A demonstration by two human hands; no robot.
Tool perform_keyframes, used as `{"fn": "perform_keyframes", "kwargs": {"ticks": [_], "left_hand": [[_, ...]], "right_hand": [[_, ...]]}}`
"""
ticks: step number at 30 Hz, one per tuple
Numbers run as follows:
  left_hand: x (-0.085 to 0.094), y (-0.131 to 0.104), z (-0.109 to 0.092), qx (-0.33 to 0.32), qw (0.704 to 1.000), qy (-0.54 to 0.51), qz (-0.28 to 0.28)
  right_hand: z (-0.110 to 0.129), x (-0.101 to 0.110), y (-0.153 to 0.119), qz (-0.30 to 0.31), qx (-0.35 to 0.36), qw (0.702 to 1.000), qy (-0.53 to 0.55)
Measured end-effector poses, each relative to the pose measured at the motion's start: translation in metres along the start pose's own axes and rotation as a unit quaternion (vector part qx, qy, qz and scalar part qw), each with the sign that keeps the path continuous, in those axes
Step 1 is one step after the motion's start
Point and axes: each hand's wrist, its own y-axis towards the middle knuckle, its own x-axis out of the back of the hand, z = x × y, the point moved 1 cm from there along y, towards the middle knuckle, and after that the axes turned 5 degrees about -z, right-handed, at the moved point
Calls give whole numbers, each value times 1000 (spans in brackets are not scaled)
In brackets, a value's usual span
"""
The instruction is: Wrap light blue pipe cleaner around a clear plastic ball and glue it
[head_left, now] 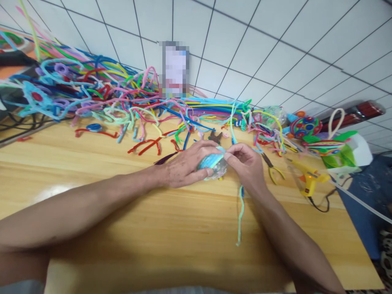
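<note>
My left hand (190,165) is closed around a clear plastic ball (219,170) partly wrapped in light blue and pale green pipe cleaners. Fingers lie over its top and the thumb presses its near side. My right hand (245,161) pinches a pipe cleaner at the ball's right edge. A light blue length (232,126) rises behind that hand, and a pale green length (240,216) hangs out below it onto the table. Whether these are one piece is hidden by the hand. Pliers with dark jaws (215,138) lie just behind the ball.
Heaped pipe cleaners (122,96) line the wall, with a blurred phone-like panel (175,71) standing among them. Rightward lie yellow-handled pliers (272,168), a yellow glue gun (310,181) with its cord, and decorated balls (306,127). Loose red pieces (145,146) sit on the wooden table (137,228).
</note>
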Motion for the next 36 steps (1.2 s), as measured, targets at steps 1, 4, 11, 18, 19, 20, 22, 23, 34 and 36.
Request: {"fn": "perform_keyframes", "kwargs": {"ticks": [1,4,11,18,19,20,22,23,34,36], "left_hand": [[0,0,-1,-3,1000,0,1],[0,0,-3,-9,1000,9,14],[4,3,-5,11,999,17,33],[-1,-2,-4,17,999,26,-4],[-1,-2,-4,19,999,27,-7],[-1,-2,-4,22,999,28,-9],[-1,-2,-5,32,999,26,-12],[-1,-1,-5,37,999,23,-14],[2,-1,-3,38,999,1,-22],[4,0,-4,58,998,-16,-19]], "right_hand": [[0,0,0,0,0,1000,0],[1,-1,-1,-2,2,1000,-4],[3,-2,-5,-27,53,997,-54],[-1,-1,-16,-28,172,978,-111],[-3,-1,-17,-20,192,974,-121],[-5,0,-18,-11,210,969,-133],[-8,0,-21,6,235,958,-165],[-9,0,-23,12,243,953,-182],[-6,-13,-35,20,278,926,-257],[-6,-13,-36,12,286,923,-258]]}}
